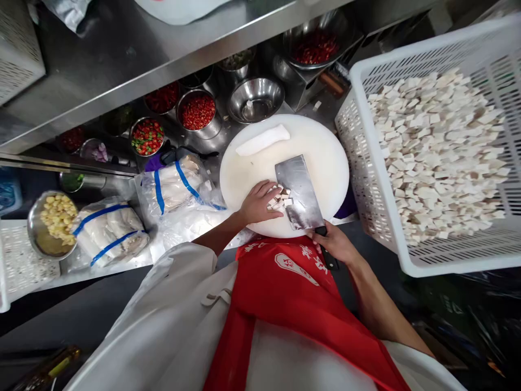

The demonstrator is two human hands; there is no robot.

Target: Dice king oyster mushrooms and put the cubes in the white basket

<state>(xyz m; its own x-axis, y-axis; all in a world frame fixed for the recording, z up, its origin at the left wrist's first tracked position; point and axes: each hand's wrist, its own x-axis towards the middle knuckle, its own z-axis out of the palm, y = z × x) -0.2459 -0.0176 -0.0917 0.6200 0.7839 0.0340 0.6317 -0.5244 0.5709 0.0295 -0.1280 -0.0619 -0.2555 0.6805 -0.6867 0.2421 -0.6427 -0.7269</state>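
Cubes [279, 203] at left hand [259, 203], against cleaver [304, 191]

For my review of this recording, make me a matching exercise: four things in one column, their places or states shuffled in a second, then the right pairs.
Column one
1. Cleaver
2. Left hand
3. Long white piece
4. White basket

Column two
A. Lying on the far part of the round board
B. Holding a heap of pale chunks
C. Gripped by its black handle in the right hand
D. Cupped at the small cut pieces

Pairs: 1-C, 2-D, 3-A, 4-B
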